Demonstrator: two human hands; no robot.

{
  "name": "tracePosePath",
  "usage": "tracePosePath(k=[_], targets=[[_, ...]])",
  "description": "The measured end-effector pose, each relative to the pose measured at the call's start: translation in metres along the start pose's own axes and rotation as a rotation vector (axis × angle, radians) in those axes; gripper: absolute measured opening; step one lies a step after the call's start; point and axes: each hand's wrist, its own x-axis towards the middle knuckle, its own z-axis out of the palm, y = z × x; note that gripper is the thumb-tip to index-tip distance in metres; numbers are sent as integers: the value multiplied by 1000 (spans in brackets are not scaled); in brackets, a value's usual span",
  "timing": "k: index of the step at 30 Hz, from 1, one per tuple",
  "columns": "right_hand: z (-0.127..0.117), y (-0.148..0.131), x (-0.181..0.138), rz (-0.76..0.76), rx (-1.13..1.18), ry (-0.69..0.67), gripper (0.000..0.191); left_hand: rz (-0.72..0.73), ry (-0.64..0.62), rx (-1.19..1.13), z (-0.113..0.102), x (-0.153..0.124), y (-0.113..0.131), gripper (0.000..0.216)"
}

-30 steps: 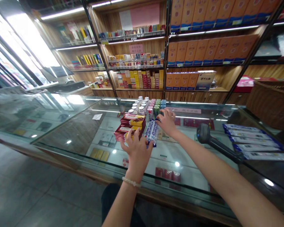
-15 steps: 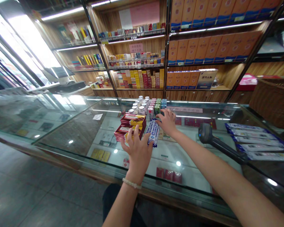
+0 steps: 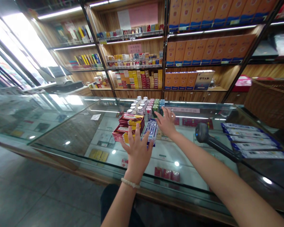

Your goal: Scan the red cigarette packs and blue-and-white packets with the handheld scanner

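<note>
My left hand (image 3: 137, 149), with a beaded bracelet (image 3: 130, 183) at the wrist, is open with fingers spread. It is nearest to two stacks of red and yellow snack packs (image 3: 123, 130), partly hiding them and the blue and white wrapped bars (image 3: 152, 128). My right hand (image 3: 166, 121) is also open, its fingers apart beside the small green containers (image 3: 155, 108). Whether its fingertips touch them I cannot tell. Left of these are pink containers (image 3: 149, 110) and clear jars with white lids (image 3: 140, 109); blue containers (image 3: 162, 103) stand at the right end.
Everything rests on a glass display counter (image 3: 85, 126). A black handheld scanner (image 3: 202, 132) lies right of my right hand, its cable trailing away. Farther right is a row of blue and white packets (image 3: 252, 140) and a wicker basket (image 3: 267, 104). Shelves of boxes (image 3: 194, 52) line the back.
The view has shifted slightly, moving the scene a little to the left in the picture. My left hand's fingers look somewhat more upright; both hands stay open near the same goods.
</note>
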Motion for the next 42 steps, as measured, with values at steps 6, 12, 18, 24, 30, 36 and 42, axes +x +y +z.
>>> tracePosePath(k=[6, 12, 18, 24, 30, 36, 42], targets=[[-1, -2, 0, 8, -23, -19, 49, 25, -3, 24, 3, 0, 1, 42], [-14, -5, 2, -58, -44, 13, 51, 72, -46, -4, 0, 6, -2, 48], [-68, 7, 1, -148, -115, 84, 53, 162, -60, -33, -8, 33, 2, 48], [-110, 35, -15, -69, -175, 125, 53, 223, -83, -101, 4, 68, 26, 52], [-122, 49, -33, -37, -251, 122, 52, 281, -142, -82, 20, 74, 46, 55], [-147, 73, -48, -24, -333, 143, 51, 299, -165, -51, 17, 83, 61, 56], [-172, 106, -65, 5, -398, 163, 50, 294, -167, -80, 12, 99, 81, 54]])
